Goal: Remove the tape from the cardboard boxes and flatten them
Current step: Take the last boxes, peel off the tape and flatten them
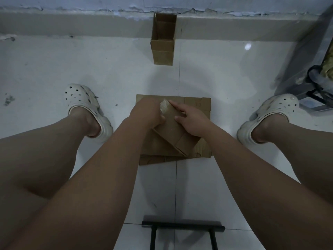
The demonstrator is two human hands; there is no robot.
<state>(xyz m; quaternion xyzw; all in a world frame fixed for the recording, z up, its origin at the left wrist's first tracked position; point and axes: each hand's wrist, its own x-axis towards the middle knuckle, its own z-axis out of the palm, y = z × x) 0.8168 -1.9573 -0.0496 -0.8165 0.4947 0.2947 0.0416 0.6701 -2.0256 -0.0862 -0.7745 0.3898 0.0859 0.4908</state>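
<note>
We hold a small box [171, 130] in both hands, just above the flattened cardboard [200, 105] on the floor.
Our left hand [147, 112] curls its fingers round the box's far left corner, touching the shiny tape [164, 107] there. Our right hand [192, 120] grips the right side with its thumb on the upper face and its index finger straight along the edge, tip near the tape. Well beyond our fingertips an open box [163, 51] stands at the wall.
</note>
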